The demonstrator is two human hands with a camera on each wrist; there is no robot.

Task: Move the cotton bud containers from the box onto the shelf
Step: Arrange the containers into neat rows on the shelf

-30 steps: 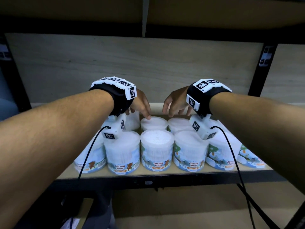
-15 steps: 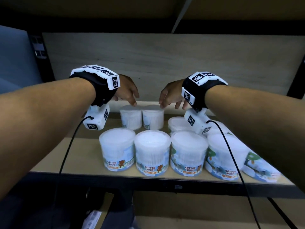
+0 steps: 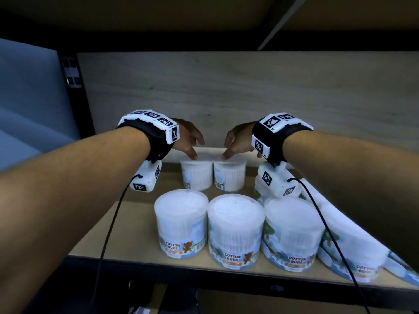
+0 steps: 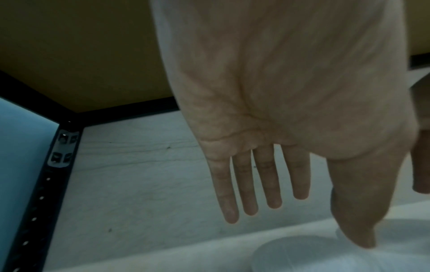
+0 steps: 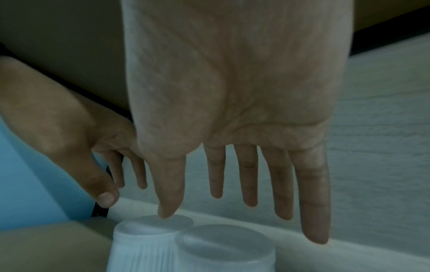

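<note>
On the wooden shelf (image 3: pixel 95 225) we hover our left hand (image 3: pixel 189 137) and right hand (image 3: pixel 237 139), fingers straight and released, over two back-row cotton bud containers (image 3: pixel 213 175) set side by side, likely to keep rows tidy.

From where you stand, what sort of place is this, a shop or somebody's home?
Probably a stockroom or shop storage area, not a home. The shelf is a bare wooden board in a black metal frame with rows of bolt holes, and it carries many identical cotton bud containers lined up in rows.
</note>
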